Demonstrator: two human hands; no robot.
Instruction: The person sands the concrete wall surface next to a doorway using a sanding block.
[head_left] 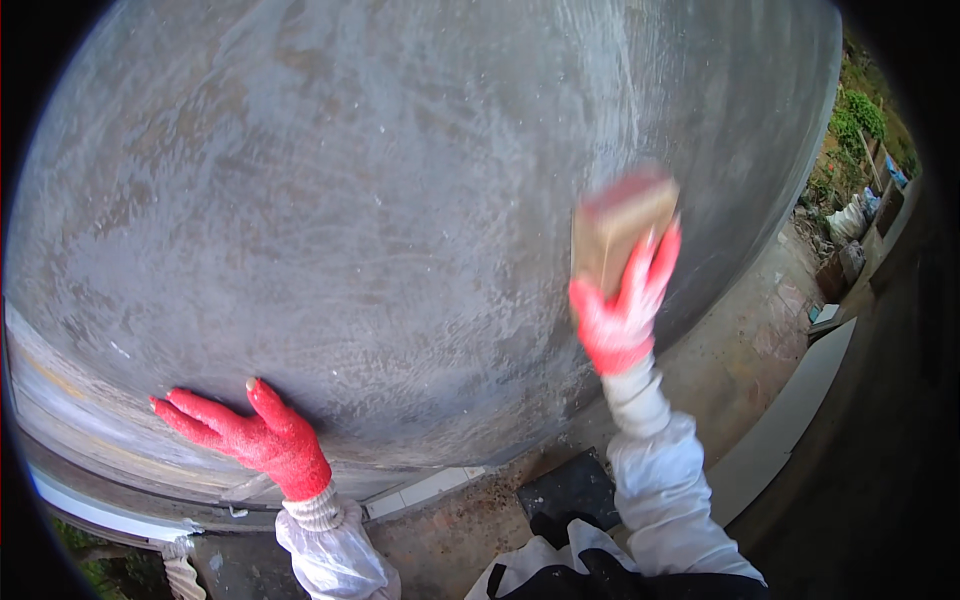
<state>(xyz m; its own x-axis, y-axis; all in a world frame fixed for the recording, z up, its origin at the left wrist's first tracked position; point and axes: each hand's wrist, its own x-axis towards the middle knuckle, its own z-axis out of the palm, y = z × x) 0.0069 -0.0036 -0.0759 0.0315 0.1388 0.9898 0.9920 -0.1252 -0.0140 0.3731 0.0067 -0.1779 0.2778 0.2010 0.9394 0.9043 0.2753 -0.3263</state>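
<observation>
A broad grey surface (360, 200), smooth like cement with wet-looking pale smears, fills most of the view. My right hand (625, 305), in a red and white glove, grips a tan rectangular block (620, 225) with a reddish far side. The block is against or very close to the grey surface, right of centre; motion blurs both it and the hand. Lower left, my left hand (255, 435) wears a red glove with bare fingertips showing. Its fingers are spread on the grey surface near the lower edge, holding nothing.
Below the grey surface lies a stained floor with a dark square mat (570, 490) near my body. To the right lean pale boards (790, 425), with white sacks (848, 220) and green plants (858, 115) farther off. A pale ledge (110, 515) runs at lower left.
</observation>
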